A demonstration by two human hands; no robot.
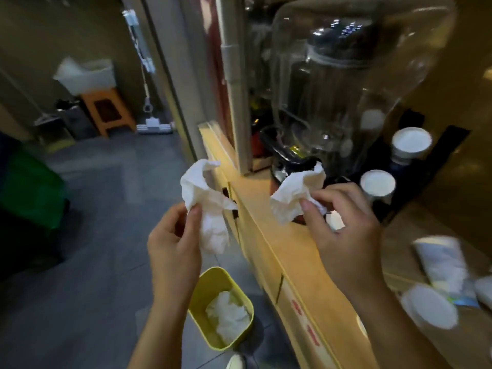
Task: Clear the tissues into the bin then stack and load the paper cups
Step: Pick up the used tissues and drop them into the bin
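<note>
My left hand [173, 243] pinches a crumpled white tissue [205, 203] in the air above the floor, left of the counter edge. My right hand [346, 230] grips a second crumpled tissue [295, 195] over the wooden counter [287, 251]. Straight below my left hand a small yellow bin [210, 286] stands on the floor with white tissues inside. Two upright paper cups [378, 185] [411, 142] stand on a black tray beside the water dispenser. Another cup [428, 306] lies blurred at the lower right.
A large clear water bottle [346, 75] sits on a dispenser at the counter's back. A pale package [442, 262] lies on the counter at right. On the floor to the left are a green bin [29, 190], an orange stool [106, 110] and a mop [154, 126].
</note>
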